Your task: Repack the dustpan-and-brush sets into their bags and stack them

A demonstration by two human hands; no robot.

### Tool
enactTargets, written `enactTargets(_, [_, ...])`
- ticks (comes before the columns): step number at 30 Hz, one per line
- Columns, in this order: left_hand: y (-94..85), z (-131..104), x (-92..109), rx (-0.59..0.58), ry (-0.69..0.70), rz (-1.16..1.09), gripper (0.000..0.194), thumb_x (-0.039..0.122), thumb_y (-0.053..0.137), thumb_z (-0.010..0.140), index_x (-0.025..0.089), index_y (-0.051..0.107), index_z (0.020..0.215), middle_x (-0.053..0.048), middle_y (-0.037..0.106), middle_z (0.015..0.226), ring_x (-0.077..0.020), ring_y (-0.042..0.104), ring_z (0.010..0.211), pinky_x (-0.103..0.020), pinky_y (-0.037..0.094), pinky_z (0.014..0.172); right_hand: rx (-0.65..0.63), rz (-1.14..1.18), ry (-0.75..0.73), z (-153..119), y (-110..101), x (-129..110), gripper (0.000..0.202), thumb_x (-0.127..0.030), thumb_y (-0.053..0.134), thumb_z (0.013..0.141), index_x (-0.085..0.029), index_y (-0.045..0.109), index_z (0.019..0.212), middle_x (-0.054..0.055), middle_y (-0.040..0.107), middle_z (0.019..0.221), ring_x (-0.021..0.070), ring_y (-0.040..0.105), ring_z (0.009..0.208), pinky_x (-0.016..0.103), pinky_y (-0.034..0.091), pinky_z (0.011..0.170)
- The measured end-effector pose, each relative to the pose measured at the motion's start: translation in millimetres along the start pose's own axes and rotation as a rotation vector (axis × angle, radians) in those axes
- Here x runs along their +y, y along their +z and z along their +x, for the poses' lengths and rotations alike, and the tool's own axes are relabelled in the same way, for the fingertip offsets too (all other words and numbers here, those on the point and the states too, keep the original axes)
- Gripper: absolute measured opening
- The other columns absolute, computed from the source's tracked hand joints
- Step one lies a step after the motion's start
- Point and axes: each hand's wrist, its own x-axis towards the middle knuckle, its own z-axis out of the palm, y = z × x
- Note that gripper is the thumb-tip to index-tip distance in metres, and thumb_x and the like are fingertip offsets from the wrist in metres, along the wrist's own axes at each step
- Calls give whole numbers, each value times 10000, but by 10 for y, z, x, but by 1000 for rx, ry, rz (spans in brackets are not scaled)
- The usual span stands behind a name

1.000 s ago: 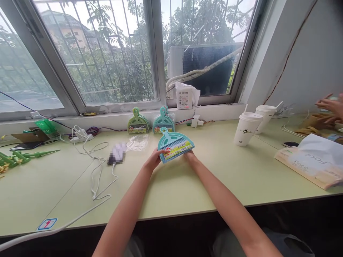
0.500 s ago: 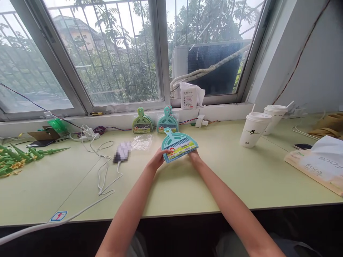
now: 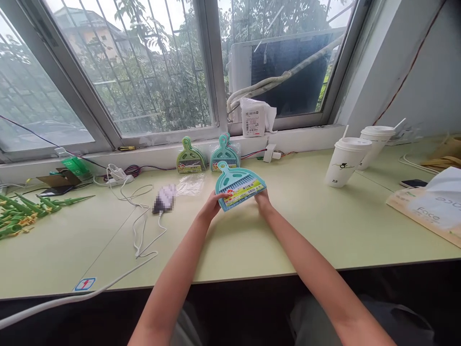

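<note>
A light-blue dustpan and brush set (image 3: 240,186) with a yellow label is held above the table, its handle pointing away from me. My left hand (image 3: 212,204) grips its left edge, with the thumb on the label. My right hand (image 3: 262,199) is under the right part of the set, and most of its fingers are hidden behind it. Just beyond stand a bagged green set (image 3: 190,157) and a bagged blue set (image 3: 224,153), leaning against the window ledge.
On the left lie white cables (image 3: 143,235), a blurred object (image 3: 164,198), a clear plastic wrapper (image 3: 190,184) and green plants (image 3: 32,211). On the right are white cups (image 3: 345,163) with straws, a phone (image 3: 413,183) and a tissue pack (image 3: 428,206). A white packet (image 3: 253,118) sits on the ledge.
The whole view has shifted and tilted slightly, with the table items sitting higher in the picture. Both hands keep hold of the blue set, nearly unchanged.
</note>
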Motion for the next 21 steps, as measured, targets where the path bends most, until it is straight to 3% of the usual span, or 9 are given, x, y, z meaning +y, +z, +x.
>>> enactTargets(3, [0, 29, 3, 60, 88, -37, 459, 219, 743, 613, 156, 611, 1048, -102, 678, 1094, -299, 637, 1035, -444, 497, 969, 70, 68, 46, -92, 2, -58, 371, -497, 566, 745, -274, 544, 1040, 8, 669, 1090, 191, 596, 1052, 320, 492, 871])
enactTargets(7, [-18, 81, -13, 110, 162, -39, 527, 212, 757, 594, 162, 594, 1093, -96, 680, 1077, -290, 637, 1022, -454, 493, 964, -85, 218, 71, -192, 93, -131, 470, -652, 413, 809, -295, 533, 1089, 10, 664, 1113, 188, 618, 1053, 332, 507, 885])
enactTargets(10, [-40, 101, -43, 120, 156, 5, 533, 216, 758, 586, 159, 593, 1090, -95, 679, 1059, -286, 631, 1024, -457, 484, 965, -191, 232, 134, -234, 142, -109, 329, -488, 600, 796, -269, 556, 1036, 5, 683, 1070, 181, 655, 972, 333, 526, 876])
enactTargets(13, [-52, 108, -76, 138, 127, 64, 536, 219, 768, 571, 170, 595, 1077, -83, 674, 1051, -275, 626, 1023, -444, 484, 956, -149, 221, 235, -220, 127, -57, 195, -215, 684, 753, -209, 577, 915, 8, 712, 935, 146, 684, 813, 305, 548, 844])
enactTargets(16, [-57, 114, -77, 105, 81, 134, 511, 319, 746, 637, 186, 586, 1103, -81, 666, 1068, -270, 619, 1031, -428, 494, 928, -112, 239, 251, -184, 82, -51, 127, -125, 647, 763, -181, 587, 860, 16, 722, 867, 139, 693, 752, 294, 567, 812])
enactTargets(18, [-84, 121, -42, 95, 70, 218, 444, 457, 612, 766, 192, 586, 1121, -89, 659, 1083, -275, 604, 1055, -433, 505, 899, -105, 260, 232, -168, 54, -76, 121, -112, 630, 773, -178, 593, 867, 18, 727, 869, 143, 700, 757, 295, 575, 799])
enactTargets(21, [-218, 123, 57, 300, 195, 538, 423, 477, 382, 889, 184, 627, 1069, -104, 638, 1106, -285, 549, 1120, -456, 494, 906, -94, 258, 202, -164, 23, -114, 157, -94, 635, 761, -182, 601, 885, 11, 730, 872, 148, 704, 764, 309, 581, 808])
